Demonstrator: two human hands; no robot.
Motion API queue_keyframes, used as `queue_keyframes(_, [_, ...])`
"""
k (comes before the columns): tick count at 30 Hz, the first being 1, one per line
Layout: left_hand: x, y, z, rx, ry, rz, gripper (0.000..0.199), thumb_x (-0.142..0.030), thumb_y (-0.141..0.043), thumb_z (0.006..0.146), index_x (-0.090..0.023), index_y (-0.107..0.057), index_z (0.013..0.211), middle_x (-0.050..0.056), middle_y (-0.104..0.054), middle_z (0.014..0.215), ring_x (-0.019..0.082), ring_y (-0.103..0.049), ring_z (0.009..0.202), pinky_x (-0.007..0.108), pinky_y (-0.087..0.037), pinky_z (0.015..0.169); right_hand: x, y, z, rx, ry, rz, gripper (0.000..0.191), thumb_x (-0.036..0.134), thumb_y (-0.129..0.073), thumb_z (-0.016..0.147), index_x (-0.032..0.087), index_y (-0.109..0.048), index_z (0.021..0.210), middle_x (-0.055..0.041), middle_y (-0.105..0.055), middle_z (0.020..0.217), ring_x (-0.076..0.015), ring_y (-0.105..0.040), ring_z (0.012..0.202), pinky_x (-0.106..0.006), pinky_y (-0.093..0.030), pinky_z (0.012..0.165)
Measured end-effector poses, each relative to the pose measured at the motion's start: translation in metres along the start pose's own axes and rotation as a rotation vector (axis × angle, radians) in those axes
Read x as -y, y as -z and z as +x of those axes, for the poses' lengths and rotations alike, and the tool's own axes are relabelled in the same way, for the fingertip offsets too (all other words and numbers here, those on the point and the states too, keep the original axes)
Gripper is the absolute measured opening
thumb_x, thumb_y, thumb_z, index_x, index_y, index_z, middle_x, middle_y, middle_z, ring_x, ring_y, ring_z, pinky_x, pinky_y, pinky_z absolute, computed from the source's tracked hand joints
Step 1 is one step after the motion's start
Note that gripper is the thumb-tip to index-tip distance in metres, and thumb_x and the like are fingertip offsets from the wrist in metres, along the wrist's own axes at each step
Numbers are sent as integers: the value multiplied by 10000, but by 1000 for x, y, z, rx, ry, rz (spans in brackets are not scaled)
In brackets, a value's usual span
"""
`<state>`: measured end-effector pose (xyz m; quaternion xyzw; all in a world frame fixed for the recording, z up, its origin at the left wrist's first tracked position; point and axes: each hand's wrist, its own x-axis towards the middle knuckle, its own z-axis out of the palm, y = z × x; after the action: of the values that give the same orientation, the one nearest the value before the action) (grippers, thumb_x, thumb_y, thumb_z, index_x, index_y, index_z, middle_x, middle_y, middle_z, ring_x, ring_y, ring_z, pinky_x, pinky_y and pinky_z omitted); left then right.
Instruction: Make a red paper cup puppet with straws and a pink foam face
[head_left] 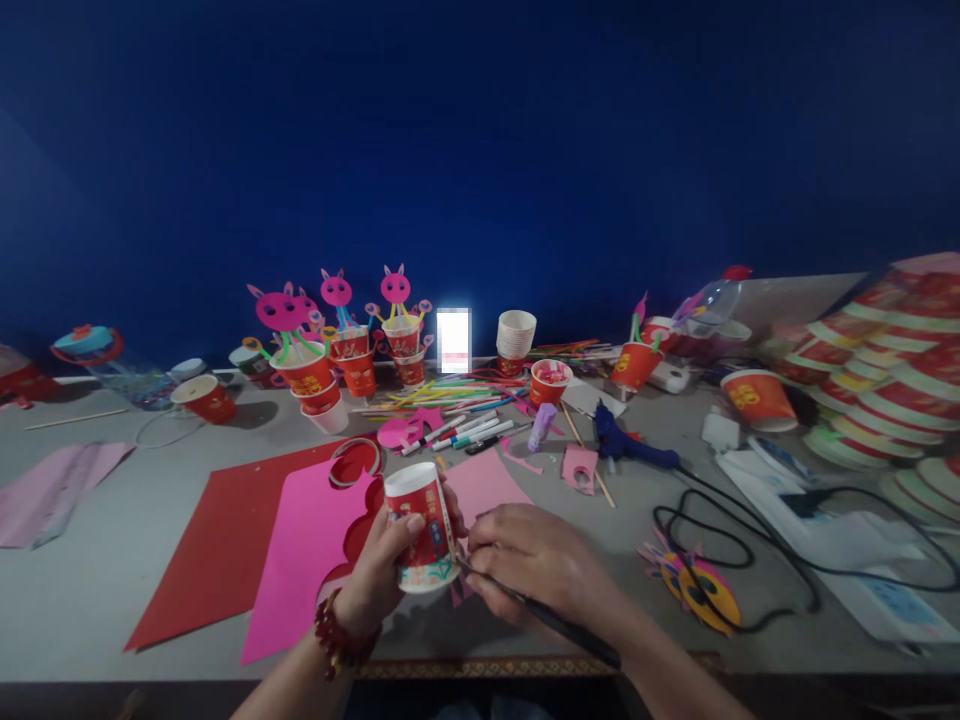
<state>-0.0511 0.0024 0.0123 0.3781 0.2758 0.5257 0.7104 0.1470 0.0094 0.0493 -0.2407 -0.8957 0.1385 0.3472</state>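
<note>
My left hand [382, 560] is wrapped round a red and white paper cup [416, 515], its thumb across the front. The cup is slightly tilted, with teal and orange marks near its lower end. My right hand [517, 560] grips a slim black-handled tool [555, 618], whose tip is at the cup's lower right side. The tool's exact kind is not clear. Beneath the cup lie a red sheet [202, 550], a magenta sheet [289, 560] with a scalloped cut edge, and a light pink sheet [491, 480].
Several markers [465, 435] and a purple glue stick [541, 428] lie beyond my hands. A blue glue gun [630, 445] with a black cord [720, 530] is on the right. Pink-headed cup figures [300, 375] stand back left; stacked cups [885, 400] tower at right.
</note>
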Motion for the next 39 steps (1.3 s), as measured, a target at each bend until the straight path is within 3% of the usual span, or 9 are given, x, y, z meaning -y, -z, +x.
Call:
queue_keyframes(7, [-9, -2, -3, -2, -86, 146, 461, -444, -739, 757, -139, -655, 1092, 99, -722, 874, 270, -691, 852, 354, -565, 744, 6, -4, -7, 24, -173, 242, 203, 206, -522, 957, 216, -680, 829, -54, -714, 934, -185, -663, 842, -288, -493, 750])
queue_keyframes(13, [-7, 1, -6, 11, -123, 152, 502, -474, -756, 730, -151, -655, 1100, 80, -723, 833, 246, -695, 736, 351, -572, 697, 14, -5, -7, 35, -321, 392, 257, 231, -503, 985, 187, -645, 774, -37, -648, 884, -156, -631, 816, -260, -470, 749])
queue_keyframes(18, [-8, 2, -11, -89, -129, 185, 525, -438, -828, 678, -176, -659, 1101, 51, -730, 816, 198, -677, 667, 285, -562, 629, 20, -3, -2, -3, -416, 484, 301, 212, -525, 965, 183, -590, 673, -11, -582, 811, -133, -583, 737, -244, -429, 669])
queue_keyframes(22, [-7, 4, -12, -10, -205, 247, 508, -475, -787, 717, -172, -653, 1102, 72, -730, 823, 239, -690, 718, 335, -573, 660, 22, -2, 2, -80, -464, 555, 361, 231, -541, 953, 185, -460, 604, 4, -520, 778, -127, -532, 709, -242, -395, 639])
queue_keyframes(25, [-1, 7, -11, 19, -301, 248, 479, -461, -770, 732, -180, -650, 1100, 86, -733, 865, 275, -704, 807, 387, -578, 747, 23, -5, 4, -121, -501, 592, 351, 239, -529, 959, 186, -475, 616, -4, -529, 806, -136, -537, 745, -249, -408, 676])
queue_keyframes(30, [12, 12, -7, -72, -388, 51, 524, -516, -762, 711, -204, -667, 1121, 105, -741, 998, 327, -704, 960, 436, -578, 839, 21, -7, -2, -179, -559, 633, 263, 261, -529, 954, 191, -611, 714, -47, -626, 927, -170, -601, 853, -267, -455, 725])
queue_keyframes(35, [20, 6, -4, -266, -337, -208, 563, -545, -788, 697, -252, -691, 1167, 69, -729, 1164, 324, -663, 1129, 448, -531, 985, 13, -6, -16, -238, -549, 648, 275, 284, -549, 953, 196, -697, 739, -82, -658, 1060, -210, -638, 975, -313, -507, 838])
queue_keyframes(39, [23, -3, -4, -278, -208, -377, 551, -598, -757, 726, -235, -723, 1139, 84, -730, 1205, 317, -644, 1173, 440, -521, 999, 8, -8, -24, -194, -454, 665, 292, 368, -572, 949, 205, -740, 775, -106, -625, 1251, -266, -587, 1163, -380, -497, 958])
